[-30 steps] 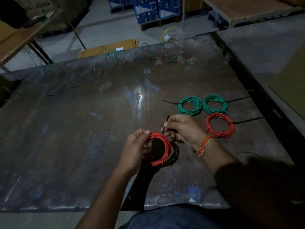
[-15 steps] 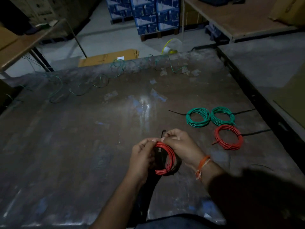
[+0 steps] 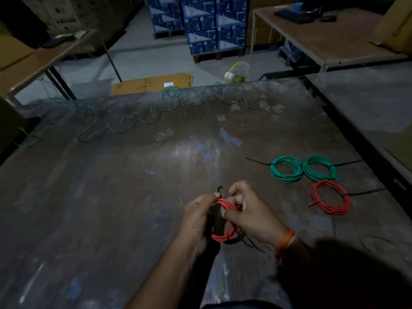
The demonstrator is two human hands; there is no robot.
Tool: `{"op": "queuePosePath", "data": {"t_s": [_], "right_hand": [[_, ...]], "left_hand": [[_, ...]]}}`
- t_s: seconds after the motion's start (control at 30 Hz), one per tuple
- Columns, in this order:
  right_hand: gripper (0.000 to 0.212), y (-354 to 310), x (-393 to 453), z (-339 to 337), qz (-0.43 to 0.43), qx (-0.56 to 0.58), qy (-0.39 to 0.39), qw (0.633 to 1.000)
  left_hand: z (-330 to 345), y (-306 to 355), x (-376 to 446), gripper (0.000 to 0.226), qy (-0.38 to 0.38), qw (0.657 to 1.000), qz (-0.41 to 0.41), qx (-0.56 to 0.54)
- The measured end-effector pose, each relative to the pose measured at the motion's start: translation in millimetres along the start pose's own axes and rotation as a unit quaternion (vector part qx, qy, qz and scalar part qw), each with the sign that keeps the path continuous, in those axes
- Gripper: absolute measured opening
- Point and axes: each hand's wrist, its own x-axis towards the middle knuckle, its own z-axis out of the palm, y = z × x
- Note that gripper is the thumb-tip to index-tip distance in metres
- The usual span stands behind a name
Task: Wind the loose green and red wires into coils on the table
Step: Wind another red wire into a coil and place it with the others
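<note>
Both hands hold a red wire coil (image 3: pixel 223 237) just above the table (image 3: pixel 111 208). My left hand (image 3: pixel 197 219) grips the coil's left side, thumb at the top. My right hand (image 3: pixel 249 212) pinches the top of the coil, where a thin black tie (image 3: pixel 219 188) sticks up. To the right lie two green coils (image 3: pixel 286 169) (image 3: pixel 320 168) and a second red coil (image 3: pixel 331 197), each bound with a black tie. Loose green wire (image 3: pixel 124 128) snakes along the far edge of the table.
Another loose black tie (image 3: pixel 376 238) lies at the right near me. A second table (image 3: pixel 367 112) abuts on the right. Beyond the far edge are a cardboard box (image 3: pixel 151 83), a yellow wire spool (image 3: pixel 236 74), stacked blue boxes (image 3: pixel 207 23) and two other tables.
My right hand moved from beside the coil onto its top, bringing the black tie there. Both hands have closed together on the red coil.
</note>
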Motion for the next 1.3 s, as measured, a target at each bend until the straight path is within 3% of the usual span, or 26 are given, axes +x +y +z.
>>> {"op": "queuePosePath", "data": {"t_s": [0.17, 0.3, 0.4, 0.5, 0.67, 0.77, 0.9, 1.07, 1.2, 1.3], "right_hand": [[0.019, -5, -2, 0, -0.048, 0.023, -0.038, 0.998], [0.046, 0, -13, -2, -0.127, -0.066, 0.012, 0.990], [0.051, 5, -19, -4, -0.202, -0.172, 0.008, 0.964], [0.041, 10, -18, -8, -0.249, -0.257, -0.011, 0.934], [0.009, 1, -15, -5, -0.303, -0.276, 0.001, 0.912], [0.009, -3, -16, 4, -0.264, -0.194, -0.005, 0.945], [0.030, -10, -18, 16, -0.185, -0.058, 0.003, 0.981], [0.020, -13, -18, 22, -0.092, 0.054, -0.018, 0.994], [0.030, -15, -16, 20, -0.044, 0.063, 0.105, 0.991], [0.015, -16, -14, 9, -0.060, 0.031, 0.220, 0.973]], "left_hand": [[-7, 1, 10, 0.008, 0.046, 0.999, -0.012, -0.003], [-11, 2, 16, 0.013, 0.063, 0.998, -0.016, 0.010], [-14, 3, 17, 0.017, 0.072, 0.997, -0.030, 0.015], [-18, 3, 20, 0.012, 0.085, 0.994, -0.065, -0.006], [-19, 1, 22, 0.012, 0.081, 0.994, -0.067, -0.010], [-20, -2, 23, 0.009, 0.090, 0.995, -0.045, -0.009], [-21, -5, 23, 0.009, 0.094, 0.995, -0.032, -0.015], [-18, -6, 20, 0.010, 0.075, 0.997, -0.031, -0.015], [-20, -9, 25, 0.014, 0.080, 0.997, -0.019, -0.012], [-22, -11, 27, 0.020, 0.090, 0.996, -0.019, 0.007]]}}
